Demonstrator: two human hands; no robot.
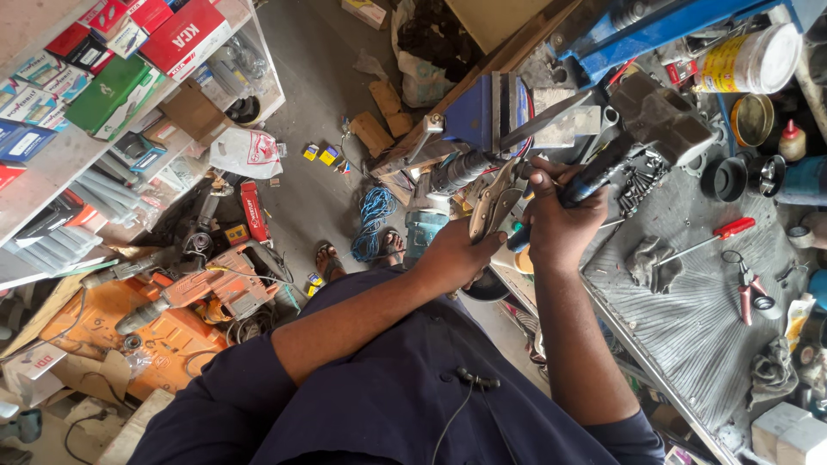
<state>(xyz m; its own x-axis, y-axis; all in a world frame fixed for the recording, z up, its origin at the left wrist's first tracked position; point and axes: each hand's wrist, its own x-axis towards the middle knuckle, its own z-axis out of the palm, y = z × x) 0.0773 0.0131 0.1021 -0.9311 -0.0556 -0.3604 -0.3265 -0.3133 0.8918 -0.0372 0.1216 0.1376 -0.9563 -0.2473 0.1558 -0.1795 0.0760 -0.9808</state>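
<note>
Left hand (pixel 455 257) grips locking pliers (pixel 493 202) clamped at the vise (pixel 482 112), at 12 o'clock. Right hand (pixel 560 215) is closed around a dark-handled tool (pixel 594 176); work appears underway, with the screwdriver (pixel 719 234) idle on the worktop (pixel 689 319) at 3 o'clock.

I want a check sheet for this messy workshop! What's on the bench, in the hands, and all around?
Surface: grey ribbed bench, dirty.
Job's things: locking pliers in left hand; dark-handled tool in right hand, beside blue vise.
Clutter: red screwdriver, rags, screws, white tub.
Grippers: both hands closed on tools.
Cables: blue coil on floor.
Surroundings: shelf of boxes, orange power tool.
</note>
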